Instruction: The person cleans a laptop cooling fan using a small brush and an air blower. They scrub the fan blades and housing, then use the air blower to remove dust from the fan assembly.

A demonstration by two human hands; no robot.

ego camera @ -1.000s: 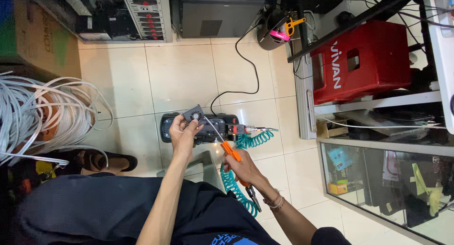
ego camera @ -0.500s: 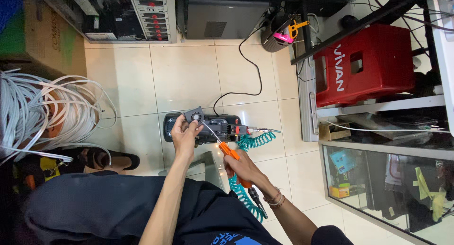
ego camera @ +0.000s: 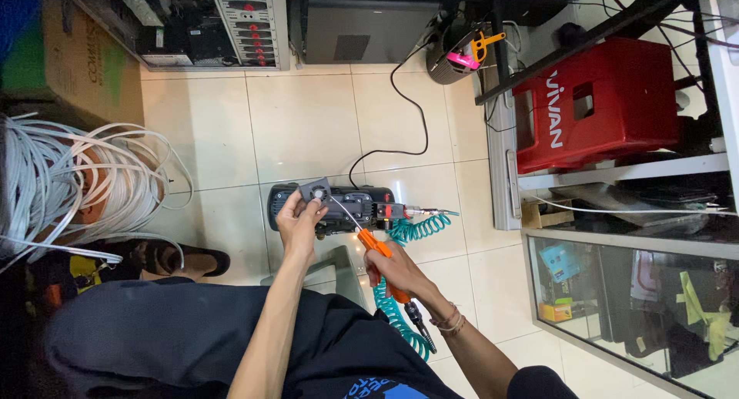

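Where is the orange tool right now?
In the head view the orange tool is in the right hand, low in the middle. Its thin metal tip points at the small grey fan held by the left hand.

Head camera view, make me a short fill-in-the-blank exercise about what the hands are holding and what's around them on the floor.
1. The left hand holds up a small grey ____ with round blades.
2. The right hand grips an air blow gun whose handle is coloured ____.
3. The coiled hose running to the gun is coloured ____.
4. The black compressor stands on a floor of pale ____.

Missing words: fan; orange; teal; tiles
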